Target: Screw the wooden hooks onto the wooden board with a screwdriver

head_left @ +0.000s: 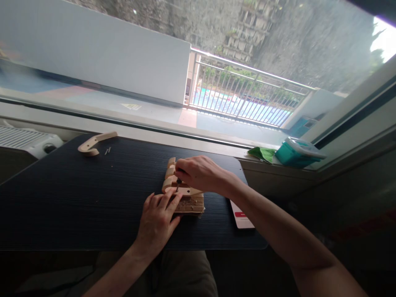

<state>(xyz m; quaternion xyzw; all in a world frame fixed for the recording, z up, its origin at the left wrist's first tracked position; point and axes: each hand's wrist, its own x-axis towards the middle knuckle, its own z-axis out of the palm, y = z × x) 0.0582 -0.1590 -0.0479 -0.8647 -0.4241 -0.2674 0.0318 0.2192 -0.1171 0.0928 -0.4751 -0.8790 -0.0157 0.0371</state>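
Note:
My right hand point(198, 171) is closed around a small screwdriver point(178, 181), whose handle is mostly hidden in the fist. Its tip points down at a pale curved wooden piece point(193, 191) with a dark hole in it. With fingers stretched over that piece, my left hand point(159, 214) holds it down, the thumb near the front edge of a wooden block point(188, 206). Crumbs or shavings lie on the block. More curved wooden pieces point(169, 171) are lined up behind, partly covered by my right hand.
At the table's point(77, 206) far left lie another curved wooden piece point(89, 144) and a few small screws point(107, 151). A white and red flat item point(243, 218) is under my right forearm. On the windowsill are a green cloth point(262, 154) and a teal box point(297, 152).

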